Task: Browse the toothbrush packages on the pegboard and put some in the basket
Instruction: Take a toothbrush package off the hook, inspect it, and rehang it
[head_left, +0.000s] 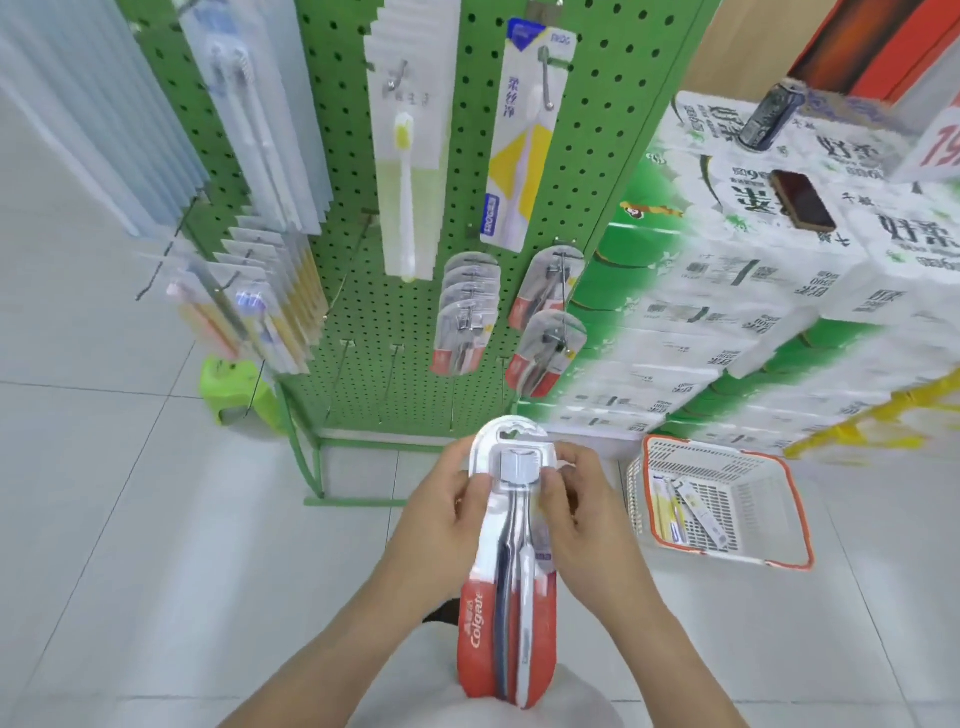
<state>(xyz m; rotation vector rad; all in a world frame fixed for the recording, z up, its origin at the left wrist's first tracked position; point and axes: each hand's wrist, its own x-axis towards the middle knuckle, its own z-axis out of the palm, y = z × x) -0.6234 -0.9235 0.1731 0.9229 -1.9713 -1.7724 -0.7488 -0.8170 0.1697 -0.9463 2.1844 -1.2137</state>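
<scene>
Both hands, left hand (441, 512) and right hand (582, 512), grip the Colgate toothbrush package (506, 597) lengthwise, brush heads pointing away.

I see a red-and-clear plastic Colgate twin toothbrush blister pack (511, 561) upright, below the green perforated pegboard (358, 208). Right of the pegboard's foot sits a white plastic orange-rimmed basket (769, 512) holding yellow-and-white toothbrush packs (680, 512).

pegboard (363, 322) ahead, basket (795, 499) on floor (130, 519) right, stacked cartons (753, 291) behind
</scene>
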